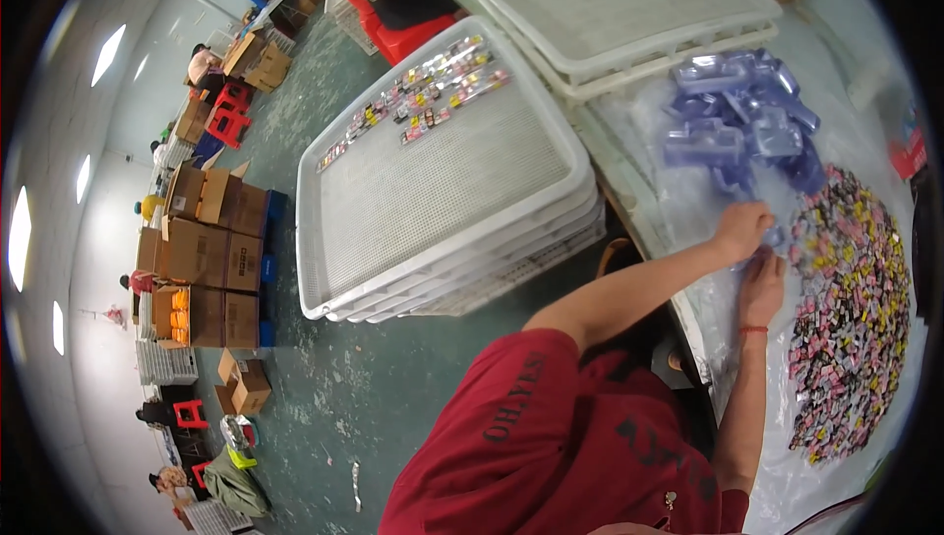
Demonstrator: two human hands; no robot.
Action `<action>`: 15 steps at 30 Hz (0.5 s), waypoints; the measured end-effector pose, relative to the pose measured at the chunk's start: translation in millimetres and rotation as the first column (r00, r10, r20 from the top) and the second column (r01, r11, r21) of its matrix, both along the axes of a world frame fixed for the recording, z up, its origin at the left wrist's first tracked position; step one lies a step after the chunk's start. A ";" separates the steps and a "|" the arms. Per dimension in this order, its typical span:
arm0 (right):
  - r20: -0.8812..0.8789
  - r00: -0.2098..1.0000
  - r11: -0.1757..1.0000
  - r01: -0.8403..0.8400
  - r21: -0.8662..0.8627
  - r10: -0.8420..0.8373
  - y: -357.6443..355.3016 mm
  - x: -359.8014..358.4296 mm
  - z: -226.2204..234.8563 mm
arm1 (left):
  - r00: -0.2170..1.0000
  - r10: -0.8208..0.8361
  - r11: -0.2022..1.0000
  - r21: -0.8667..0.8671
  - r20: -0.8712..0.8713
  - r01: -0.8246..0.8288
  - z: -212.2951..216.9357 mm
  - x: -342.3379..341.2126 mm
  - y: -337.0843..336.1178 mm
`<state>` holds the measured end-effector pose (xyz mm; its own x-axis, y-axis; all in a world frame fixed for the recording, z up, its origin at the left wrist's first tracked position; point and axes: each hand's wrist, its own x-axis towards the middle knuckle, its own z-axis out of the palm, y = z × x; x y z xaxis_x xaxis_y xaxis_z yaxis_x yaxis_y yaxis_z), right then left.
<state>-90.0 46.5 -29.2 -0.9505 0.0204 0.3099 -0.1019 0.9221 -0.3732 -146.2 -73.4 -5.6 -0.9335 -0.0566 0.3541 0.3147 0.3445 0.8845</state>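
Both hands meet at a blue piece on the desk's right side

I have the left hand (pixel 744 230) curled, fingers drawn in, pinching a small see-through blue piece (pixel 775 237) that pokes out just to the right of the fingertips. The right hand (pixel 763 284), with a red band (pixel 754 329) at its wrist, comes up from the near side. Its fingers are bent and bunched close under the same spot; the contact is too small and blurred for me to tell whether they pinch the piece or only touch it.

The piece sits between two heaps on the desk (pixel 629 147), over clear sheeting (pixel 710 333). Just beyond the hands, on the far side, I see the blue cases (pixel 747 127) in a loose pile. To the right and nearer lies a broad spread of small packets (pixel 851 338) in pink, black and yellow, right beside the fingers.

Left of the desk stands a stack of white trays (pixel 442 191); the top one carries short rows of colourful packs (pixel 423 92) toward its far end.
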 end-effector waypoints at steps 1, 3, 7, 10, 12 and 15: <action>-0.004 1.000 1.000 0.007 -0.020 -0.007 13.2 1.7 -9.6 | 0.993 -0.072 0.997 0.016 -0.096 0.074 20.3 7.4 11.0; -0.012 1.000 0.985 -0.003 -0.174 0.001 37.0 12.3 -16.7 | 0.950 -0.088 0.991 -0.119 -0.298 0.054 52.6 15.2 25.8; 0.045 0.999 0.650 0.045 -0.759 -0.017 29.1 47.2 20.8 | 0.775 -0.345 0.919 -0.357 -0.530 0.166 87.1 47.9 -3.5; 0.066 0.986 0.206 0.097 -0.974 -0.155 63.9 98.1 20.0 | 0.730 -0.534 0.793 -0.552 -0.427 0.258 60.8 97.3 10.1; 0.146 0.938 0.224 0.222 -0.949 -0.313 90.6 139.9 32.7 | 0.655 -0.621 0.747 -0.578 -0.430 0.328 41.9 115.6 34.2; 0.164 0.848 0.328 0.364 -0.872 -0.504 128.3 189.9 22.1 | 0.537 -0.785 0.606 -0.569 -0.310 0.556 26.6 140.4 70.6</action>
<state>99.8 174.8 -7.1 -0.6787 0.7337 -0.0309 0.1056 0.0559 -0.9928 -5.8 -2.8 21.0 -0.3077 0.7451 0.5917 0.9217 0.0792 0.3796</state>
